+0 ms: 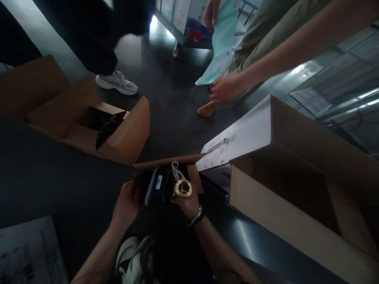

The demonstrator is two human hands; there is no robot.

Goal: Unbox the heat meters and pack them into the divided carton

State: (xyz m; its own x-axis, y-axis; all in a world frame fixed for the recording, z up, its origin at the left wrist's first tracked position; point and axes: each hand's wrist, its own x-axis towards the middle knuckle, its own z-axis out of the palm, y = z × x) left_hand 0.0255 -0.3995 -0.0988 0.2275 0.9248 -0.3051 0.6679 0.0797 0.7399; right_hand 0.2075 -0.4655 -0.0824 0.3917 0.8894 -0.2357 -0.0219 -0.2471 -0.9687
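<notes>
My right hand (189,201) is closed on the brass fitting (183,188) of a dark device, whose round opening faces up. The device has a black casing (160,185) with a small white label, and a looped grey cable (176,170) beside the fitting. It is held in or just above a small open cardboard box (168,161) in front of me. At the box's left side my left hand (128,201) is closed on its wall, with the fingertips partly hidden. Shadow hides the inside of this box.
An open cardboard box (139,130) with dark contents lies at left. On the right stands a large open carton (266,197). Across from me, a person's hand (226,86) handles a pale green sheet (222,43). Another person's shoe (117,83) and a wheeled cart (174,29) are behind.
</notes>
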